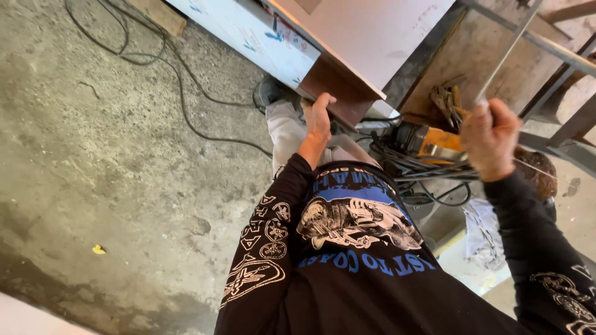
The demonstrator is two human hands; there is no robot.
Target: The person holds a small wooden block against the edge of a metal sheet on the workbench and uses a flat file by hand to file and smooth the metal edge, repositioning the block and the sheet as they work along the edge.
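My left hand [318, 116] grips the near end of a long rectangular metal section [292, 46], white film on its side and rusty brown at its end. My right hand [490, 138] is closed around a thin grey metal rod [510, 53] that runs up and away to the upper right. Both arms wear black sleeves with white prints. Below the hands I see my black printed shirt and light grey trousers.
An orange power tool [428, 141] lies among tangled black cables [416, 167] between my hands. Pliers [448, 99] rest on a rusty steel frame [562, 56]. A black cable [180, 87] snakes over the concrete floor [112, 161] at the left. Crumpled paper [487, 232] lies lower right.
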